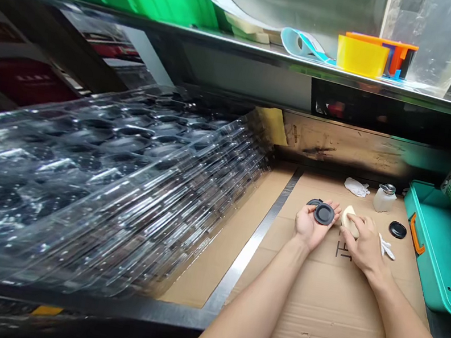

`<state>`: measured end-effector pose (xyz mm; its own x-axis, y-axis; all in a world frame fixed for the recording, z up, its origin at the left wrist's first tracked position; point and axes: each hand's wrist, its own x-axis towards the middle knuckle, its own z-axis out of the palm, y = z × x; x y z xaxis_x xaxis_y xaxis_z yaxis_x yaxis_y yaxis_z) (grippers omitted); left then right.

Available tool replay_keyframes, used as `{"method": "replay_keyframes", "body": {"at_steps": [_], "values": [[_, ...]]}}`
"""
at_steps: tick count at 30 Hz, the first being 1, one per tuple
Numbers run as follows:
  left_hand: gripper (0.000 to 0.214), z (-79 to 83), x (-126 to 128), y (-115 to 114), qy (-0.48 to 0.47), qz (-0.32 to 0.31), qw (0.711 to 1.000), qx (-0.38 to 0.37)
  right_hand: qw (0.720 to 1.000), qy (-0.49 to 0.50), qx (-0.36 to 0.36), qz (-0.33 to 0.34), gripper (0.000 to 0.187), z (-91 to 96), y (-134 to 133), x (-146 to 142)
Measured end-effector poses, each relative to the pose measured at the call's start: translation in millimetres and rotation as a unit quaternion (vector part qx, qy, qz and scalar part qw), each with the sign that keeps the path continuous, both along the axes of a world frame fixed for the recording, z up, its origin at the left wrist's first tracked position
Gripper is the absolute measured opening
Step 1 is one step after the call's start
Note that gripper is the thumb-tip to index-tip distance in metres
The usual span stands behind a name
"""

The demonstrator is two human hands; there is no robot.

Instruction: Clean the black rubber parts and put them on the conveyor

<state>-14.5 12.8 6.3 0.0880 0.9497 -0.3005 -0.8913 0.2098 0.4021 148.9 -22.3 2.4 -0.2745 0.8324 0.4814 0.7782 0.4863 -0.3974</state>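
My left hand (310, 226) lies palm up on the cardboard sheet (328, 330), holding a black round rubber-like disc (324, 213) against its fingers. A second dark round piece (314, 202) sits partly hidden behind that disc. My right hand (364, 245) presses down on a cream sponge-like pad (348, 219), with its fingers over the pad and close to the disc. Another black round disc (397, 229) lies apart on the cardboard to the right. A small white glove or cloth scrap (386, 248) lies just beyond my right hand.
A pump-top plastic bottle (385, 199) and a crumpled white cloth (356, 187) stand behind my hands. Stacked transparent blister trays (97, 182) fill the left, past a steel strip (243, 258). A teal bin (439, 257) sits right; a yellow container (361, 56) stands on the shelf above.
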Motion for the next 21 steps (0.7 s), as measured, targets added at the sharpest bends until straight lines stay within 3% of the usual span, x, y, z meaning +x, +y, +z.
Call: {"method": "replay_keyframes", "body": {"at_steps": [2, 5, 11, 15, 18, 20, 21], "values": [[0.044, -2.3, 8, -2, 0.010, -0.026, 1.000, 0.008, 0.999, 0.017, 0.027, 0.020, 0.035, -0.6, -4, -10], [0.038, -8.2, 18, -6, 0.026, -0.081, 0.996, 0.039, 0.997, -0.034, 0.025, 0.069, 0.034, 1.6, -8, -19], [0.019, -14.8, 21, -6, 0.139, -0.065, 0.986, 0.066, 0.983, -0.135, -0.030, -0.120, 0.032, 3.7, 3, 2], [0.026, -6.7, 12, -7, 0.254, 0.003, 0.965, 0.069, 0.983, -0.123, -0.037, -0.132, 0.033, 4.1, 5, 13], [0.038, 5.9, -11, -14, 0.365, -0.037, 0.927, 0.080, 0.985, -0.116, -0.047, -0.116, 0.033, 4.1, 7, 15], [0.042, 14.4, -33, -23, 0.475, -0.102, 0.868, 0.105, 0.986, -0.112, -0.059, -0.107, 0.032, 2.4, 10, 15], [0.043, 17.6, -44, -29, 0.540, -0.129, 0.822, 0.126, 0.986, -0.113, -0.067, -0.100, 0.032, 1.2, 11, 15]]}}
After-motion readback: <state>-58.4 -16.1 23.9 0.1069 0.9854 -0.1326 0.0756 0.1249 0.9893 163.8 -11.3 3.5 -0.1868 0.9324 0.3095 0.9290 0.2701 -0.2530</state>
